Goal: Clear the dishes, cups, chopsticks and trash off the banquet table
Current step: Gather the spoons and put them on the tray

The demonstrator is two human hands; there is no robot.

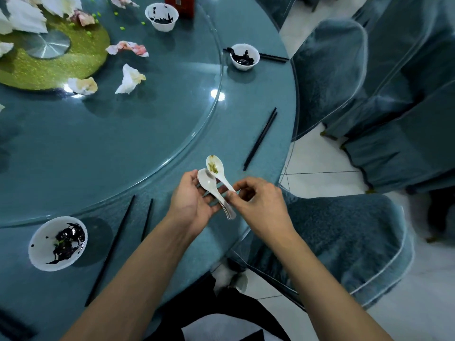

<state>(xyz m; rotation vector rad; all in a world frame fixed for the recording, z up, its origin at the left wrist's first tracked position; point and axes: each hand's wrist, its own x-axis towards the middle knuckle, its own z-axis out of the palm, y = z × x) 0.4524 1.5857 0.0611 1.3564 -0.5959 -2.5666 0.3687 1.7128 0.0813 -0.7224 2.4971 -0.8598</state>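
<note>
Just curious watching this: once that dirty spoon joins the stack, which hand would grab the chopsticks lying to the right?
Probably the right hand: it pinches only one spoon and is nearer those chopsticks. The left hand holds the spoon stack.

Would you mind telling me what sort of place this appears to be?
Most likely a restaurant banquet room after a meal: a big round table with a glass turntable, fabric-covered chairs, and used bowls, black chopsticks and crumpled napkins left behind.
</note>
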